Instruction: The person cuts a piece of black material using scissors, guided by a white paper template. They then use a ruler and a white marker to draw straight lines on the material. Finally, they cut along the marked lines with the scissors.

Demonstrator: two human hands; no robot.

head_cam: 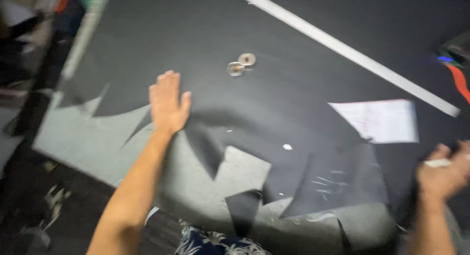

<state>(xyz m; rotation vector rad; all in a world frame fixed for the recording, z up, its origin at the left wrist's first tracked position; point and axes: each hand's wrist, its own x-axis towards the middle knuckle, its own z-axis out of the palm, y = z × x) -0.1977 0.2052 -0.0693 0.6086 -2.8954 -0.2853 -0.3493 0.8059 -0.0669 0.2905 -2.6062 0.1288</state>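
My left hand (168, 102) lies flat, fingers together and extended, on a large sheet of black fabric (274, 44) spread over a grey table (88, 142). My right hand (443, 174) is curled at the right edge, gripping a small white piece, probably chalk (437, 163), over the fabric's cut edge. The fabric's near edge is cut into jagged shapes, with a loose dark piece (338, 186) bearing faint white marks. The picture is blurred.
Two small round metal weights (241, 64) sit on the fabric beyond my left hand. A white sheet of paper (379, 120) lies at the right. A long white strip (342, 49) runs diagonally across the far fabric. Dark floor lies to the left.
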